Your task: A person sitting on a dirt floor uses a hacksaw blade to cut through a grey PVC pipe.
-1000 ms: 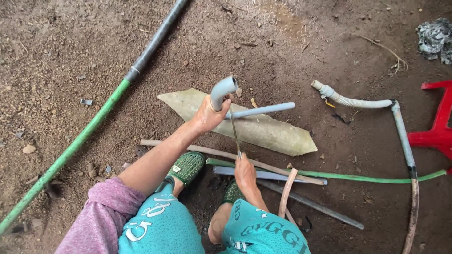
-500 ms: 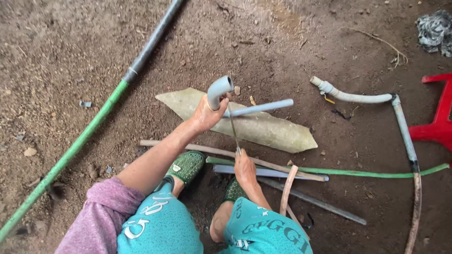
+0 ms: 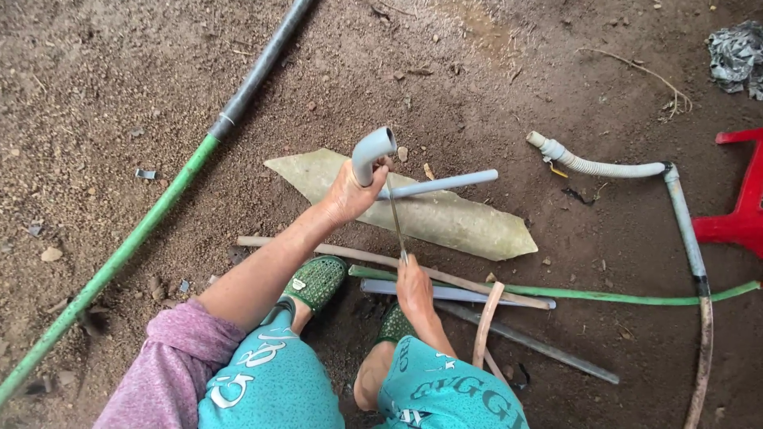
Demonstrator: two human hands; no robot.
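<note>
The left hand point(image 3: 346, 195) has its fingers clenched round a grey pipe point(image 3: 433, 185) just below its curved elbow, holding it above the dirt floor. The right hand point(image 3: 413, 287) grips the lower end of a thin saw blade point(image 3: 395, 216), which crosses the pipe beside the left hand. A flat pale sheet point(image 3: 461, 222) lies under the pipe. Rods and a green hose point(image 3: 628, 298) crowd the floor by the knees; a long green-and-black pipe point(image 3: 159, 214) borders the left. Bare dirt opens toward the far edge.
</note>
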